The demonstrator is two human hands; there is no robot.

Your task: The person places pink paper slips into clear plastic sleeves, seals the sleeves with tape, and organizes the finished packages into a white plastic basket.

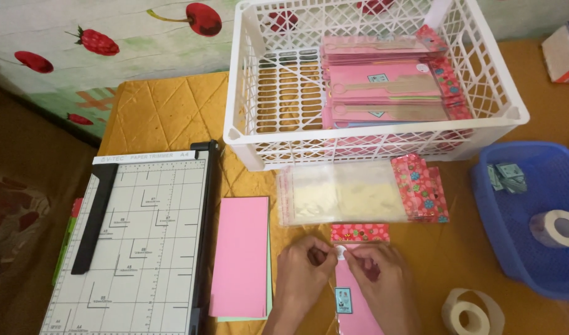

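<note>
My left hand (304, 273) and my right hand (379, 276) meet over a clear packet holding a pink card (354, 307) with a red flowered header (360, 232). Both pinch a small white round sticker (340, 251) just below the header. A little blue picture shows on the pink card between my wrists. A stack of empty clear bags with red flowered tops (359, 195) lies just beyond my hands.
A white plastic crate (253, 133) at the back holds several finished pink packets (384, 87). A paper trimmer (135, 242) and a pink card stack (240, 257) lie left. A blue basket (514, 211) with a tape roll (556, 228) stands right; another roll (472, 313) lies in front.
</note>
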